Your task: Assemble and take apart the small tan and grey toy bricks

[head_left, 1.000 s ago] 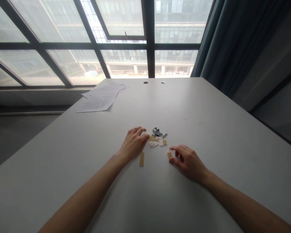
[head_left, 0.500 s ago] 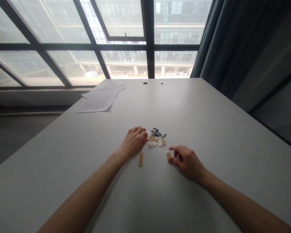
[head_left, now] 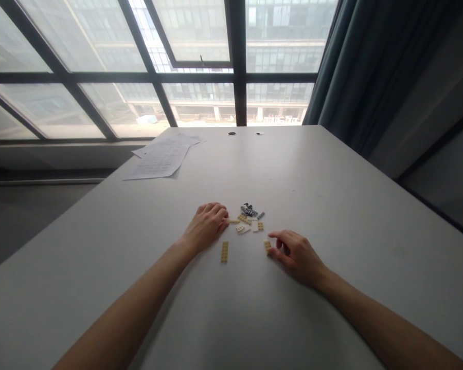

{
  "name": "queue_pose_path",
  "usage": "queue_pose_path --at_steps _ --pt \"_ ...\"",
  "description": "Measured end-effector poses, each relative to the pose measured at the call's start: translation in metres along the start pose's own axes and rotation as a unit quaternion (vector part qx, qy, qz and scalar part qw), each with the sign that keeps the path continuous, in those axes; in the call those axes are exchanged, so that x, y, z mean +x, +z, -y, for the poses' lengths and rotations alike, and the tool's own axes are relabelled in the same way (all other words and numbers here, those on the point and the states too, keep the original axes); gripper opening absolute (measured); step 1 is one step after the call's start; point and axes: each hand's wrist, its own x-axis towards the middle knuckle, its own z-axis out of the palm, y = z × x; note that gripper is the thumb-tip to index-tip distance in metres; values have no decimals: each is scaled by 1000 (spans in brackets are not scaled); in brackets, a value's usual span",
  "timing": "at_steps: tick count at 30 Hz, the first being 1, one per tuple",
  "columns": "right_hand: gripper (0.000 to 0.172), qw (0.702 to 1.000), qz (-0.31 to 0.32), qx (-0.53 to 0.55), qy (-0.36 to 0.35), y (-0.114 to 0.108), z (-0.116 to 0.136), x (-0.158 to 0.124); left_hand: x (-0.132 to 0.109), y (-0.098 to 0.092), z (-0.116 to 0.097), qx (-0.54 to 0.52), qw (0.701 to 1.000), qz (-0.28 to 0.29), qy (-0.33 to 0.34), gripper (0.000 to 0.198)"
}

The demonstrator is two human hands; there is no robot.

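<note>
Your left hand (head_left: 207, 224) rests knuckles-up on the grey table (head_left: 332, 185), fingers curled, their tips touching a tan plate (head_left: 233, 221) at the edge of a small pile of bricks (head_left: 249, 218). Your right hand (head_left: 296, 253) pinches a short tan plate (head_left: 267, 246) between thumb and forefinger against the tabletop. A long tan plate (head_left: 225, 252) lies loose between both hands; papers (head_left: 160, 158) sit far left.

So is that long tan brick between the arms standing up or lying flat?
Lying flat: the long tan brick rests studs-up on the table, free of both hands.
</note>
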Motion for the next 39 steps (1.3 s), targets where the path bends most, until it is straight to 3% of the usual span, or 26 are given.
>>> queue_pose_path --at_steps 19,26,29,32,39 --pt "20 1000 1 1 2 -1 1 1 1 -3 -13 13 1000 10 26 21" --pt "21 998 -31 47 12 -2 4 -1 -15 -19 -41 -11 997 -70 13 14" --pt "21 992 -71 102 1 4 10 -4 -25 -26 -61 1 995 -97 40 12" --pt "19 988 -64 140 -29 11 21 -7 -35 -28 -74 19 991 -110 74 10" --pt "18 991 -56 115 -48 14 30 -9 -44 -20 -81 39 981 -150 117 7"
